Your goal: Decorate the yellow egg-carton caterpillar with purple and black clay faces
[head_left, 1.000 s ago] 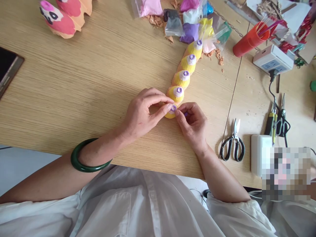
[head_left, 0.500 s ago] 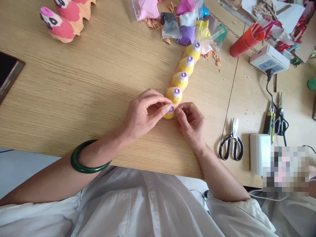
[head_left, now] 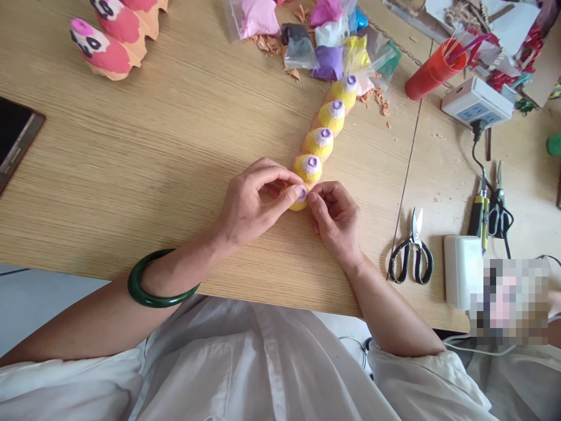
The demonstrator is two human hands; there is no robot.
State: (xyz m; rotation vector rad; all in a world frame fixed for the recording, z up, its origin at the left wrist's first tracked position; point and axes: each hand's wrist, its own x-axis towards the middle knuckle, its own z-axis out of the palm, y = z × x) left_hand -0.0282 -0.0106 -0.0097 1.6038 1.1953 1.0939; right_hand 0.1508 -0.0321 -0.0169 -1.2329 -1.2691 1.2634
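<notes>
A strip of egg carton cups (head_left: 319, 142) lies slantwise on the table, coated in yellow clay with white patches and small purple rings. My left hand (head_left: 256, 202) grips the cup nearest me, its thumb beside that cup's purple ring (head_left: 302, 193) and its fingers round the far left side. At the cup's right edge, my right hand (head_left: 337, 217) is closed in a pinch, thumb against curled index finger. Whatever may be between those fingertips is hidden.
Bags of coloured clay (head_left: 328, 61) lie beyond the strip. Scissors (head_left: 412, 251) and a white box (head_left: 462, 272) are at right, below a red cup of sticks (head_left: 436, 69) and a power socket (head_left: 477, 105). Pink-painted carton cups (head_left: 109, 52) and a phone (head_left: 15, 140) are at left.
The right hand's pinch has shifted very slightly left along the nearest cup's edge. The left hand keeps its hold, and the whole view has moved a little.
</notes>
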